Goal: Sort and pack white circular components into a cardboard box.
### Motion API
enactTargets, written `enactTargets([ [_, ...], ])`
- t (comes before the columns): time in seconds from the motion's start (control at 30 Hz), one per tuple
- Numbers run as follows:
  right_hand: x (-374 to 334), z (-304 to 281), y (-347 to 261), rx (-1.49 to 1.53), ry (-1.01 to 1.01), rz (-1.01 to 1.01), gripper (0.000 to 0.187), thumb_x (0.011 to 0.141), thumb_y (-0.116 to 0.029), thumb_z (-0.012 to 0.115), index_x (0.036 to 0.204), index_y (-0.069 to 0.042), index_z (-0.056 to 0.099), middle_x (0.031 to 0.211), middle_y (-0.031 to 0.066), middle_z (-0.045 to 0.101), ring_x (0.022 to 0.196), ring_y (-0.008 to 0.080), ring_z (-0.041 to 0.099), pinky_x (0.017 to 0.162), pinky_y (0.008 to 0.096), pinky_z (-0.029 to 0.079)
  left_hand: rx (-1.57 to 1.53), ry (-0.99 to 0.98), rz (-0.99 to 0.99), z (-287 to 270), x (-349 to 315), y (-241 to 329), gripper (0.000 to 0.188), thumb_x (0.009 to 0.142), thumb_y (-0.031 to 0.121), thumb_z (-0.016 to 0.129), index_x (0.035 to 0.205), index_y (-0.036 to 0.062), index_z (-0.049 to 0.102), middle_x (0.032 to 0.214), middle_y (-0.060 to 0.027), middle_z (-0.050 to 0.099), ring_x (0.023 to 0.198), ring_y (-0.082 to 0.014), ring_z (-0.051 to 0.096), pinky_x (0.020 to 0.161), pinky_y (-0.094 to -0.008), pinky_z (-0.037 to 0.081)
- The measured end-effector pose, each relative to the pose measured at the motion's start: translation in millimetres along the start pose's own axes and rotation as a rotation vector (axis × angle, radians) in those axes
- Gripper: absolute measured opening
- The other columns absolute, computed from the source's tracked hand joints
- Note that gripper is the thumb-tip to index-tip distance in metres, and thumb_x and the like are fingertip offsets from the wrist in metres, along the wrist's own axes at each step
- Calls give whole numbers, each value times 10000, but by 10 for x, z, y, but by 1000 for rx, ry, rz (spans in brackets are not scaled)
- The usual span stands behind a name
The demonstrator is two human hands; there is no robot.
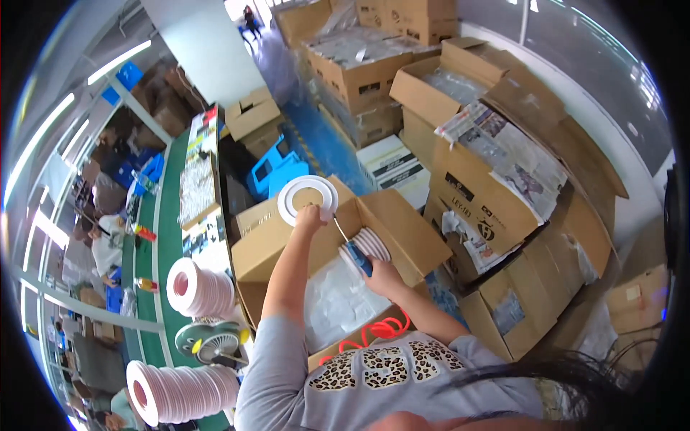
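You held a flat, white, ring-shaped disc [286, 201] over the far side of an open brown cardboard box [404, 233], its near edge pinched by your left hand [311, 216]; your right hand [382, 278] had its fingers curled around a blue-handled tool with a thin metal shaft [356, 257], beside stacked white rings [375, 245].

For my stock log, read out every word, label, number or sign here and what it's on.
I won't copy text, only locate it:
Newspaper: print too small.
Brown carton beneath it: black lettering, round emblem.
Stacked cartons behind: print too small.
White boxes: dark print, too blurred.
Grey T-shirt: leopard-print lettering.
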State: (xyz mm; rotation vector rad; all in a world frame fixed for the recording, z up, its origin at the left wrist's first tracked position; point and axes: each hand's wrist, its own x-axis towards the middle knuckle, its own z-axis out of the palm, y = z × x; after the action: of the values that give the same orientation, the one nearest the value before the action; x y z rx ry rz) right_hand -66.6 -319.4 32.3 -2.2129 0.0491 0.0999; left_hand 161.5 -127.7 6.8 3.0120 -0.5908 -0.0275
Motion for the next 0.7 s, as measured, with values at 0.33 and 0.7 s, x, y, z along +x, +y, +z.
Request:
enactTargets([
  [0.33,-59,-355,112,-125,100,81,277,693,-170,543,939,-44,559,820,207,608,792,368,585,708,447,464,-135,-39,136,-216,498,609,450,531,350,777,856,66,649,858,-133,626,853,-294,588,749,-360,460],
  [0.7,-158,-454,226,-105,105,90,332,681,-166,516,987,-41,549,839,227,604,808,376,583,728,438,468,-411,-16,107,-111,727,844,502,533,419,774,826,30,654,807,-142,636,776,-267,605,706,-338,467],
])
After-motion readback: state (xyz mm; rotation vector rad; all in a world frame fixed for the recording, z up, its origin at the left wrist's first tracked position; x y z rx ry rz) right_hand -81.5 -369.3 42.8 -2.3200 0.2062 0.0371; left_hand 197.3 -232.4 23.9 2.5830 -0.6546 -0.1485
